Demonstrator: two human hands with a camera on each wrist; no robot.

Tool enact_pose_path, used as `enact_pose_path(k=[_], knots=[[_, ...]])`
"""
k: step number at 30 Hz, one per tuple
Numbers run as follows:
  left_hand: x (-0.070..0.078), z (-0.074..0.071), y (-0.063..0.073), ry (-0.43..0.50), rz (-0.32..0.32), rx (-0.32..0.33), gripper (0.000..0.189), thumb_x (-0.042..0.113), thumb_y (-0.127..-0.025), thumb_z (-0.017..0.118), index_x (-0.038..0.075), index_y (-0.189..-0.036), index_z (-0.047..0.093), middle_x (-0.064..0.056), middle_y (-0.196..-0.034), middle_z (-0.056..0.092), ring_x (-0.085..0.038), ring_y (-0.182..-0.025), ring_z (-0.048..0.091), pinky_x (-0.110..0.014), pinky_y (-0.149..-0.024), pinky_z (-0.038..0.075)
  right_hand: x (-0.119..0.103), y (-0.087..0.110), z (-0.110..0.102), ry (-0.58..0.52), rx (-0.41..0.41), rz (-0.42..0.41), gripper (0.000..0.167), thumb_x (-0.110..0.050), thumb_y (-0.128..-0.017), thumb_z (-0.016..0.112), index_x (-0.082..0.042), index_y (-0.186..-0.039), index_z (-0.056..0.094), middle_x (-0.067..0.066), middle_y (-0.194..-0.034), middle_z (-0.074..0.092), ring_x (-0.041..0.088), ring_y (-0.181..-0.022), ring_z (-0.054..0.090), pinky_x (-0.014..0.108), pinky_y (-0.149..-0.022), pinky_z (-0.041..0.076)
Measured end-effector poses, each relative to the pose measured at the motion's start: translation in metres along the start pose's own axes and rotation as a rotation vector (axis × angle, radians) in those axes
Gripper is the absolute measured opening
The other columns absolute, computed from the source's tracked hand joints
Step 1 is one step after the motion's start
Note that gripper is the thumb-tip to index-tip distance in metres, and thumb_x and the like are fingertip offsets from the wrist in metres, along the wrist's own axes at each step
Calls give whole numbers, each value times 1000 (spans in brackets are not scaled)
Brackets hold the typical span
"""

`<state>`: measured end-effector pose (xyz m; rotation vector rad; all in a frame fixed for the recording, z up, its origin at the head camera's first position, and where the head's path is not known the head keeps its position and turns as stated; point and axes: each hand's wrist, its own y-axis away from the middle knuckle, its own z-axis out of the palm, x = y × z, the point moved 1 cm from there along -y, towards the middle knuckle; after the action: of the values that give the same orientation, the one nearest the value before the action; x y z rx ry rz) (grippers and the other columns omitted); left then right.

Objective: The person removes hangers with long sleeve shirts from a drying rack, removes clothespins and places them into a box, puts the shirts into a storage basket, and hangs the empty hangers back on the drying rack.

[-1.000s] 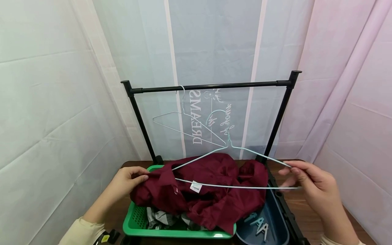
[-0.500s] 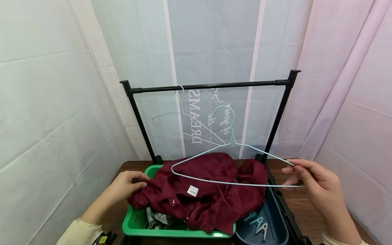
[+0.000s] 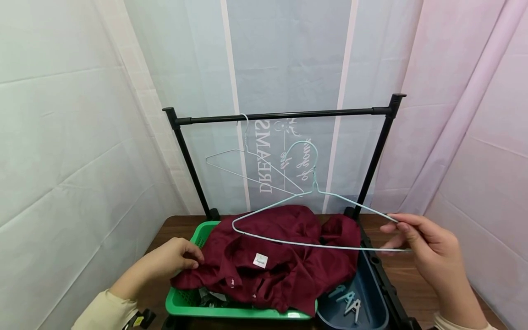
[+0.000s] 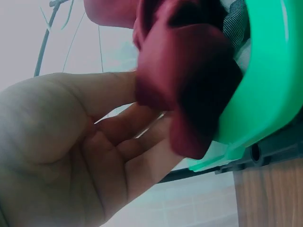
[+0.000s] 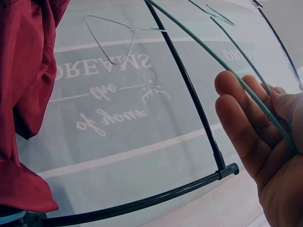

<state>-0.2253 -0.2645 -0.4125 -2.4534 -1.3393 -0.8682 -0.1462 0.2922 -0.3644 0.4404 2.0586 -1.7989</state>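
Observation:
A maroon collared shirt (image 3: pixel 288 229) with a white neck label lies rumpled over a green basket (image 3: pixel 239 312). At its left edge my left hand (image 3: pixel 175 259) pinches the cloth; in the left wrist view the thumb and fingers lie either side of a maroon fold (image 4: pixel 184 71). My right hand (image 3: pixel 429 245) holds a pale blue-green wire hanger (image 3: pixel 297 244) by its right end, between thumb and fingers. The hanger's hook points up and its left end shows in front of the shirt. In the right wrist view the wire (image 5: pixel 199 42) crosses the fingers.
A black rail (image 3: pixel 288 115) stands behind, with a thin white hanger (image 3: pixel 243 176) hooked on it. Several clothes pegs (image 3: pixel 348 302) lie in a dark blue bin (image 3: pixel 375 311) right of the basket. Grey checked cloth (image 4: pixel 235 23) shows inside the basket. Curtains surround the wooden table (image 3: pixel 400 270).
The hanger's left end, hidden in the shirt at first, has come out into full view, and its hook has risen slightly. My left hand has moved down with the shirt's left edge.

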Motion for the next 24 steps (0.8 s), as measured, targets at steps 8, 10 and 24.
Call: enact_pose_path(k=[8, 10, 24], knots=[[11, 6, -4, -47, -7, -137, 12, 15, -91, 77, 26, -96, 77, 13, -94, 70, -2, -83, 60, -26, -70, 52, 1, -1, 1, 21, -7, 1, 25, 26, -95, 45, 27, -117, 57, 18, -102, 76, 16, -67, 75, 20, -69, 59], [14, 6, -6, -77, 1, -147, 12, 15, -91, 77, 26, -96, 77, 14, -92, 69, -2, -82, 58, -25, -69, 51, 1, 0, 1, 37, -7, 5, 25, 27, -95, 45, 27, -117, 57, 18, -101, 76, 16, -67, 75, 20, -69, 59], [28, -32, -18, -71, 20, 59, 20, 27, -99, 69, 15, -115, 76, 3, -108, 74, -11, -96, 67, -29, -77, 54, -2, -3, 5, 27, -2, -14, 24, 26, -95, 46, 27, -116, 57, 18, -102, 76, 16, -68, 75, 20, -69, 59]])
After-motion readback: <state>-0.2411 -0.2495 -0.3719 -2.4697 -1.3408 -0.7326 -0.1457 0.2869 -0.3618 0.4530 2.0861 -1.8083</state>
